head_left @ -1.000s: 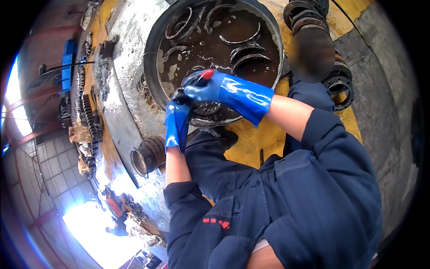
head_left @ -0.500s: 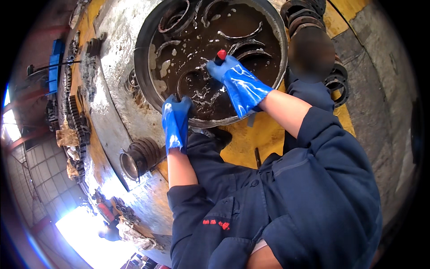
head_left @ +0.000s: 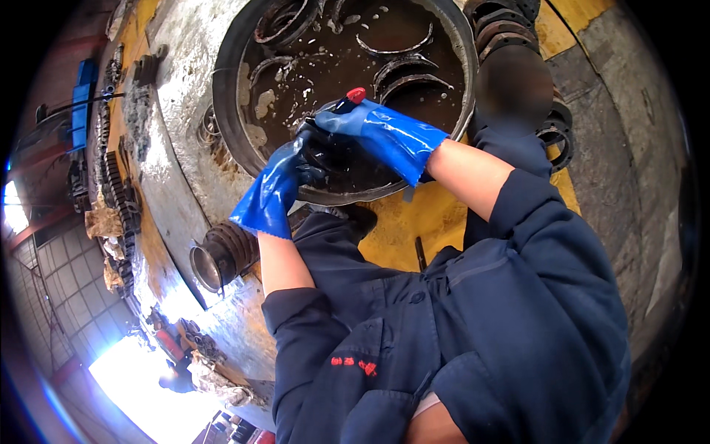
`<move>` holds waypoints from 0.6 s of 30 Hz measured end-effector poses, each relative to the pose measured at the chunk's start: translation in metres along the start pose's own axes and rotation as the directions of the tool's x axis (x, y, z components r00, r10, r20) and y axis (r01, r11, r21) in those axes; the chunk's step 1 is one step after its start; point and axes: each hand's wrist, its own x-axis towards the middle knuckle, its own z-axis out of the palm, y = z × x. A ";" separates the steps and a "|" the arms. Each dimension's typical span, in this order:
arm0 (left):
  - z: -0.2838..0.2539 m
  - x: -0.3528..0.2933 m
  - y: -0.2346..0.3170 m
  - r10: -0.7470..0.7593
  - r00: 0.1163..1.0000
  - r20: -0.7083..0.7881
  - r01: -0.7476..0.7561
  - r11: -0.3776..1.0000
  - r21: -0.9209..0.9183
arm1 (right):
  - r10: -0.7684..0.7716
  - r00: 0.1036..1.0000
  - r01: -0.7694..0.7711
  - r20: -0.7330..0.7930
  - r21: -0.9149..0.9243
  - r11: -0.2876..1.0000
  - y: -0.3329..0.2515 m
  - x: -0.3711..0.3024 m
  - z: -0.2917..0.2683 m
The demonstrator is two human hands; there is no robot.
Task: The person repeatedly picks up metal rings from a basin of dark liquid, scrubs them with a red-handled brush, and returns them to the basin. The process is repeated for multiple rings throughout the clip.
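Both my hands wear blue rubber gloves and meet over the near side of a round metal basin [head_left: 228, 111] of murky brown liquid. My right hand [head_left: 359, 122] is closed around a tool with a red-ended black handle [head_left: 356, 95]; its working end is hidden. My left hand [head_left: 279, 177] grips a dark, wet ring-shaped part [head_left: 334, 153] by its left side, tilted above the liquid. The gloves cover much of it. Several curved metal pieces lie partly sunk in the basin, among them an arc-shaped piece [head_left: 396, 50] at the far side.
Left of the basin stands a stack of metal rings [head_left: 222, 255]. More dark rings [head_left: 506, 33] are stacked at the far right, beside a blurred round dark shape [head_left: 515, 89]. Yellow floor [head_left: 407, 233] shows below the basin. Chain-like metal parts [head_left: 118, 192] line the left.
My left hand has raised the ring-shaped part out of the liquid. My right hand has moved left and nearer with the tool, so both hands now come together at the part.
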 end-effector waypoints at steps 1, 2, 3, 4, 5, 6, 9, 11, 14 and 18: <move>0.000 -0.007 0.001 0.058 0.998 -0.034 -0.058 0.998 -0.006 | 0.051 0.999 -0.051 0.004 -0.069 0.996 -0.002 -0.001 0.000; 0.001 -0.001 0.003 -0.072 0.985 -0.159 0.063 0.996 -0.063 | 0.059 0.996 -0.052 0.060 -0.120 0.991 -0.008 -0.003 -0.002; 0.002 0.006 0.006 -0.205 0.940 -0.272 0.174 0.976 -0.133 | -0.003 0.997 0.011 0.082 -0.097 0.995 -0.003 -0.004 0.000; 0.004 0.009 0.007 -0.178 0.947 -0.266 0.152 0.982 -0.115 | -0.066 0.993 0.073 0.100 -0.075 0.994 0.003 -0.006 0.000; 0.006 0.012 0.008 -0.151 0.954 -0.259 0.130 0.987 -0.097 | -0.129 0.985 0.136 0.115 -0.053 0.989 0.008 -0.009 -0.001; 0.008 0.014 0.008 -0.124 0.960 -0.251 0.107 0.991 -0.078 | -0.172 0.975 0.176 0.138 -0.016 0.984 0.015 -0.014 -0.002; -0.006 0.020 -0.007 -0.013 0.993 -0.115 0.040 0.972 0.233 | -0.116 0.967 0.167 0.226 -0.220 0.961 0.007 -0.036 0.007; 0.002 0.024 -0.016 0.154 0.943 -0.297 0.054 0.806 0.589 | -0.087 0.957 0.189 0.278 -0.367 0.911 -0.012 -0.061 0.007; 0.031 0.017 0.004 0.253 0.902 -0.351 0.153 0.572 0.806 | -0.348 0.833 0.552 0.430 -0.597 0.582 0.032 -0.044 0.004; 0.009 0.018 -0.007 0.233 0.882 -0.409 0.170 0.653 0.738 | -0.061 0.849 0.511 0.524 -0.789 0.340 0.026 -0.048 0.003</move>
